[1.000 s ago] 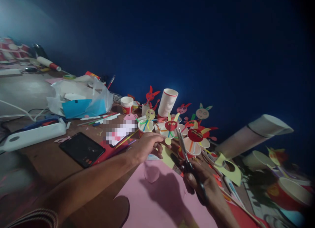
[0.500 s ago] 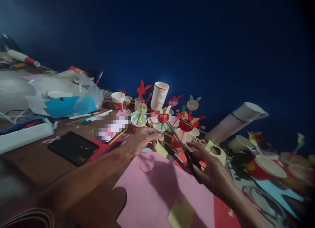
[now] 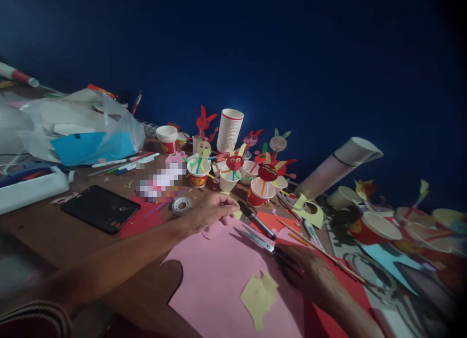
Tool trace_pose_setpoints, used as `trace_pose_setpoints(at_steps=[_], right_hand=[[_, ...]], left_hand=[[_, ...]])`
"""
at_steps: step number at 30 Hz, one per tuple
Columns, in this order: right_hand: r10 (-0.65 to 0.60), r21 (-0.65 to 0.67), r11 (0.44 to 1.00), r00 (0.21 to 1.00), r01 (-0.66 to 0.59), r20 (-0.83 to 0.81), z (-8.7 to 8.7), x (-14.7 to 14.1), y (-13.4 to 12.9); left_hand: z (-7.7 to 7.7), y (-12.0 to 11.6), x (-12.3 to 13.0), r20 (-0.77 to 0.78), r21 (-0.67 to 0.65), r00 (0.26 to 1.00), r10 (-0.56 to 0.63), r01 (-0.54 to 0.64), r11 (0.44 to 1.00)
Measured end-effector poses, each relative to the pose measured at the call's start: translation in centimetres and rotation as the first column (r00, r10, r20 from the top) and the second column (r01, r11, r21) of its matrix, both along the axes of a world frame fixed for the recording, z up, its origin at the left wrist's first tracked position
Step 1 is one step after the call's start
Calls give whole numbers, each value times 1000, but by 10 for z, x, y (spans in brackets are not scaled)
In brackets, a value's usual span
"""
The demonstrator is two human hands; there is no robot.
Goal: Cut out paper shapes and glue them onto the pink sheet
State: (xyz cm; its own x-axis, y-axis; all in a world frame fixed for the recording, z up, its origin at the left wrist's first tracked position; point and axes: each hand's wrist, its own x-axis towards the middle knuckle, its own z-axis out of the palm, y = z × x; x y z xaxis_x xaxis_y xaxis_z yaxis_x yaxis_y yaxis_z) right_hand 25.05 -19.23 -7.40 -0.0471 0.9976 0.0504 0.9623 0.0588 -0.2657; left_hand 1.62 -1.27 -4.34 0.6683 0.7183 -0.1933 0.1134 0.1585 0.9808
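Note:
My left hand (image 3: pixel 213 209) is closed in a pinch above the far edge of a large pink paper sheet (image 3: pixel 219 289). A small piece of yellow paper (image 3: pixel 238 215) shows at its fingertips, partly hidden by the thumb. My right hand (image 3: pixel 310 272) wraps around the dark handles of a pair of scissors (image 3: pixel 257 239). Their blades are slightly apart, low over the pink sheet, and point left toward my left hand. A jagged yellow paper scrap (image 3: pixel 259 296) lies on the sheet. Beyond the blades is a black and silver pen-like tool (image 3: pixel 257 220).
Paper cups with paper rabbit figures (image 3: pixel 234 163) stand behind my hands, near a tall cup stack (image 3: pixel 229 130). A white flask (image 3: pixel 339 165) leans at the right. On the left lie a black phone (image 3: pixel 100 209), a tape roll (image 3: pixel 181 205) and a plastic bag (image 3: pixel 120 116).
My right hand has lowered the scissors from in front of the cups to the pink sheet. My left hand stays pinched. The view has shifted, uncovering the tape roll and the whole yellow scrap.

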Motion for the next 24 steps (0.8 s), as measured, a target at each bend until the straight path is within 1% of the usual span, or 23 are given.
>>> trace_pose_setpoints(at_steps=[2,4,6,8,10,13,15,17,19,21,24], right_hand=[[38,-24,999,998,-37,57,0,-4,4],[61,-42,998,988,-56,139,1,-8,9],[76,-52,996,975,-67,207,0,-10,13],[75,-51,997,968,-64,239,0,-11,16],[64,-41,998,969,-56,237,1,-9,16],[23,17,1000,988,-26,155,6,-5,16],[-3,70,998,997,-2,77,8,-4,15],[-10,113,994,999,6,39,7,-3,15],[-8,153,988,999,3,35,4,-4,16],[-3,171,985,999,-2,33,0,-5,16],[-4,180,984,1000,3,4,-4,-7,15]], left_hand=[[-8,-1,-4,-61,16,998,-10,11,1000],[-13,-1,-9,-102,2,995,-14,14,1000],[-16,-3,-13,-144,-38,989,-19,14,999],[-14,-8,-15,-182,-57,983,-37,27,998],[-12,-14,-17,-210,-34,974,-81,76,997],[-14,-25,-19,-242,48,947,-213,231,972],[-19,-29,-20,-287,118,904,-317,362,925],[-25,-30,-21,-361,206,855,-373,463,862],[-31,-29,-21,-431,296,821,-374,520,801],[-34,-27,-22,-462,386,816,-348,538,749],[-28,-24,-23,-495,507,815,-301,552,662]])
